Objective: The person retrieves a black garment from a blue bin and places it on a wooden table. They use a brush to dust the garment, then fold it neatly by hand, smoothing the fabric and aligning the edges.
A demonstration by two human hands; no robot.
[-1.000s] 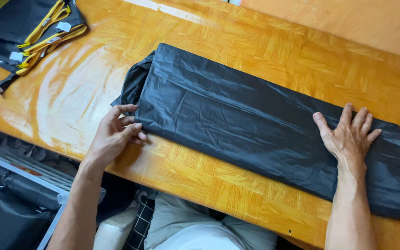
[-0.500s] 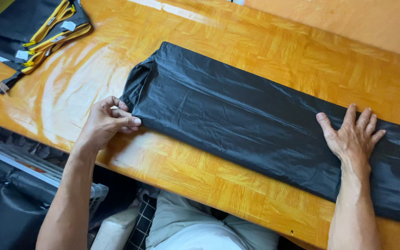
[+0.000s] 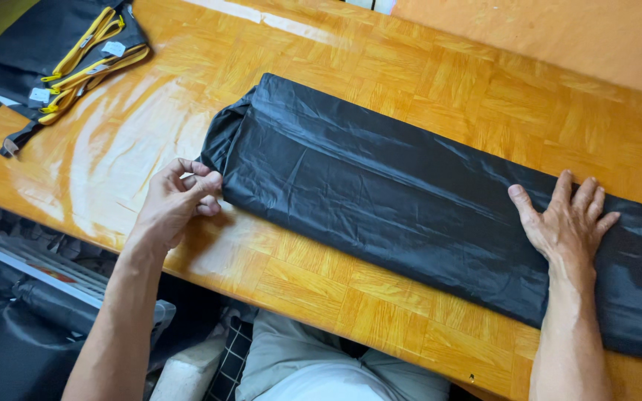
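Observation:
A long folded sheet of black fabric (image 3: 395, 200) lies slantwise across the wooden table (image 3: 336, 289). My left hand (image 3: 176, 200) is at the fabric's near left corner, its fingertips curled and pinched at the edge there. My right hand (image 3: 566, 223) lies flat with fingers spread on the right part of the fabric, pressing it down. The fabric's far right end runs past my right forearm toward the table's edge.
A stack of folded black bags with yellow straps and small white tags (image 3: 68, 52) sits at the table's far left corner. Dark bags and a grey rail (image 3: 31, 297) lie below the table's near edge on the left. My lap shows under the table.
My left hand slid left off the fabric's top and now pinches at its corner edge. My right hand stayed pressed flat on the fabric.

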